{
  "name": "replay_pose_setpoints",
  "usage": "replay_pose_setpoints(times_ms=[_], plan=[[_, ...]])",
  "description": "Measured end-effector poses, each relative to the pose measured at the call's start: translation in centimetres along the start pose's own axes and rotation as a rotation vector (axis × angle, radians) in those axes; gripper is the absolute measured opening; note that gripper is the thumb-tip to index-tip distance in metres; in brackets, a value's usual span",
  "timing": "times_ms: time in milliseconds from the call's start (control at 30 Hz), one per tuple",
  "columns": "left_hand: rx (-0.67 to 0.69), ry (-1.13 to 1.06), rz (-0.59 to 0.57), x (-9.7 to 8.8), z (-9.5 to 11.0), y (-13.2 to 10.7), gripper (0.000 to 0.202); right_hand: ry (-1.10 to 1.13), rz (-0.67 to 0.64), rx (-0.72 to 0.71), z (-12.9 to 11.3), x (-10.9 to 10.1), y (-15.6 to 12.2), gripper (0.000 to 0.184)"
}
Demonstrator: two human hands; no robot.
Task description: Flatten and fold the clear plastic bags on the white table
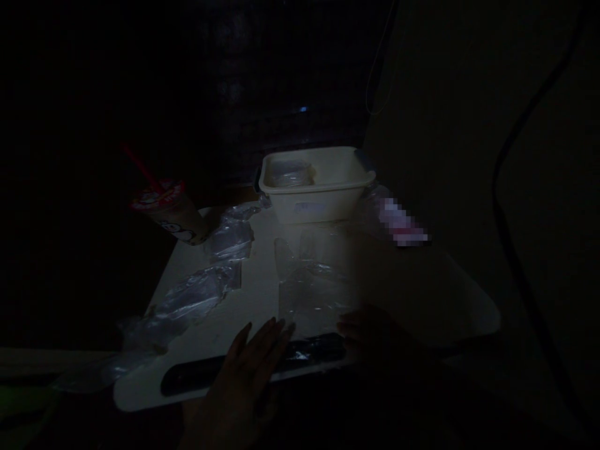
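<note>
A clear plastic bag [314, 294] lies spread on the white tabletop [262, 269], its near end by the black strip along the front edge. My left hand [255, 359] rests at the bag's lower left corner, fingers stretched out and flat, so it is open. In deep shadow at the bag's lower right, my right hand [368, 328] shows only its fingertips clearly; they look stretched toward the bag. Neither hand visibly grips anything. More crumpled clear bags [197, 294] trail down the table's left side.
A cream plastic basket [314, 206] with clear packets [290, 172] inside stands at the back. At the back left is a lidded drink cup [180, 219] with a red straw. A blurred-out packet [400, 222] lies right of the basket. A dark cable [501, 187] hangs at right.
</note>
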State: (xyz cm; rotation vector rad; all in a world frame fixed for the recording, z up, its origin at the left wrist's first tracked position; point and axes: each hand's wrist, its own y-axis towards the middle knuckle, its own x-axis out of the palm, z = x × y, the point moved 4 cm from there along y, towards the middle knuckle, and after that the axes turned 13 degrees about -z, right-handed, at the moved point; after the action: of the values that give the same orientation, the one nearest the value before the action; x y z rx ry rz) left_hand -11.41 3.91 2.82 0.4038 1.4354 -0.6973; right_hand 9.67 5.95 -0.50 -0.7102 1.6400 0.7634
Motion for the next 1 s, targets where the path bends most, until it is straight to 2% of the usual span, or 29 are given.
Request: replay_pose_setpoints(times_ms=[133,267,367,500,600,700,833,1000], plan=[[-0.038,-0.016,0.071,-0.5,-0.1,0.2,0.065,0.047,0.016,-0.02,-0.1,0.2,0.3,0.026],[0.024,-0.076,0.172,-0.9,0.1,0.3,0.063,0.085,0.049,-0.04,-0.1,-0.5,0.2,0.03],[0.023,-0.122,0.271,-0.6,-0.1,0.5,0.051,0.097,0.058,-0.018,0.1,-1.5,0.0,0.03],[0.045,-0.181,0.374,-0.6,-0.5,1.0,0.035,0.095,-0.007,-0.08,-0.2,-2.9,-0.5,0.023],[0.099,-0.23,0.385,-1.0,-0.3,1.5,0.029,0.067,-0.009,-0.043,0.1,-3.0,-1.0,0.026],[0.139,-0.299,0.389,-1.5,-0.1,1.8,0.028,-0.013,-0.02,0.076,1.1,-1.6,-1.4,0.034],[0.102,-0.363,0.38,-1.4,-0.2,1.9,0.027,-0.07,-0.05,0.239,2.6,0.2,-1.6,0.035],[0.041,-0.405,0.32,-1.2,-0.7,2.5,0.025,-0.005,-0.015,0.194,2.6,-1.0,-0.6,0.034]])
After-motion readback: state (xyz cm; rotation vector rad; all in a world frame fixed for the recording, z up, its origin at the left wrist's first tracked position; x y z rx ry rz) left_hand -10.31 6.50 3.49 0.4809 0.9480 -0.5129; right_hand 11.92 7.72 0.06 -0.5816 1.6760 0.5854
